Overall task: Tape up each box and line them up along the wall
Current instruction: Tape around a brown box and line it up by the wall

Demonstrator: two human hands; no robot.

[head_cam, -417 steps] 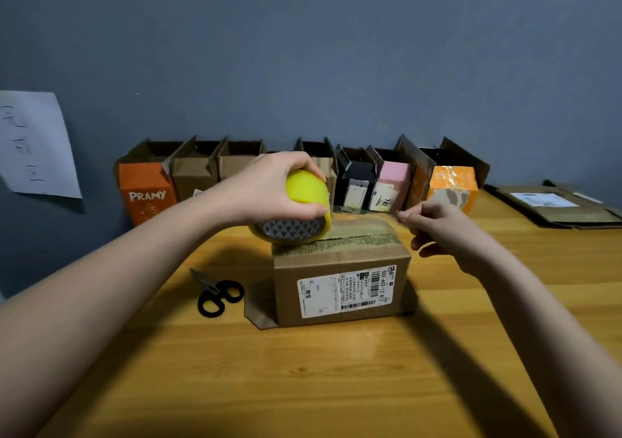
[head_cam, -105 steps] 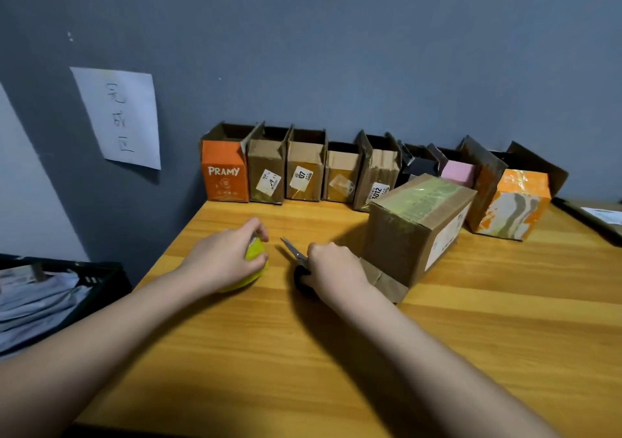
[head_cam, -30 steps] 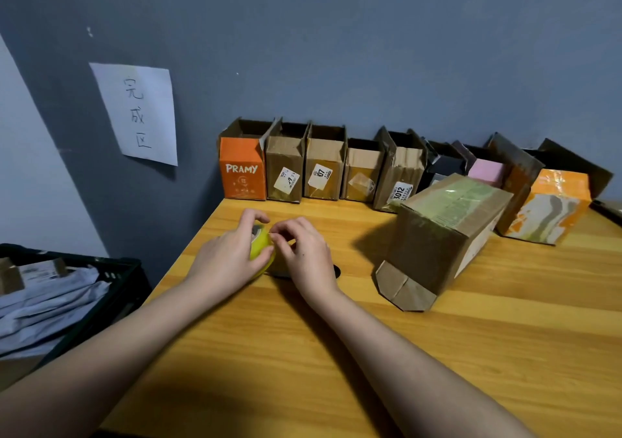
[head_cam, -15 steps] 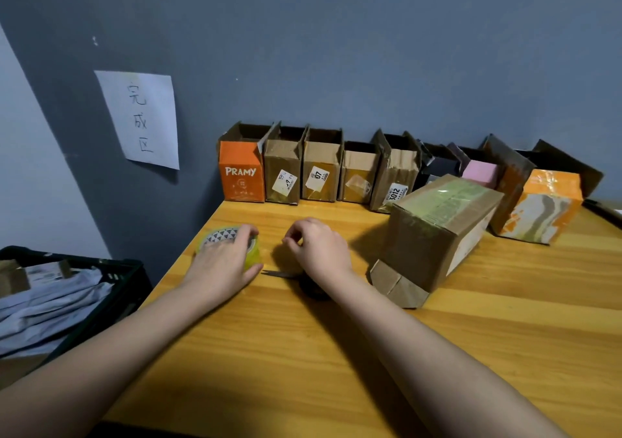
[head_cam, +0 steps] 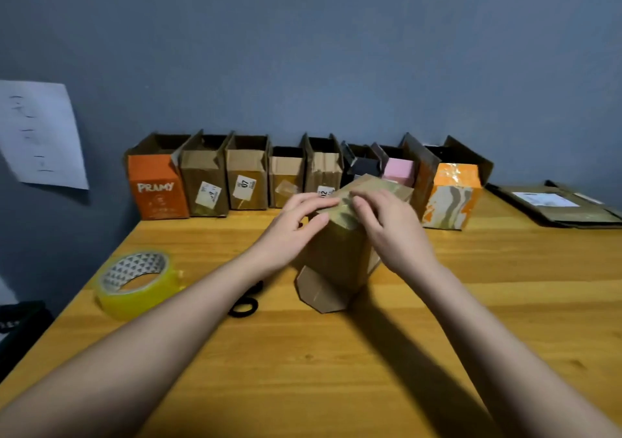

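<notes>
Now both hands, left hand [head_cam: 292, 227] and right hand [head_cam: 387, 225], fingers flat on the brown box's [head_cam: 340, 262] taped top (tape roll [head_cam: 134, 283] aside).

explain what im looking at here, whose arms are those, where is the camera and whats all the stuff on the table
There is no machine here: the arms belong to a person wearing a wide-angle camera on the head, so you look forward and down at their hands. The left hand and right hand both rest on the taped top of a brown cardboard box standing on a wooden table, apparently pressing tape down. A yellow tape roll lies at the left, and black scissors are partly hidden under the left forearm. A row of open boxes stands along the grey wall, flattened cardboard at far right, a paper note on the wall.
</notes>
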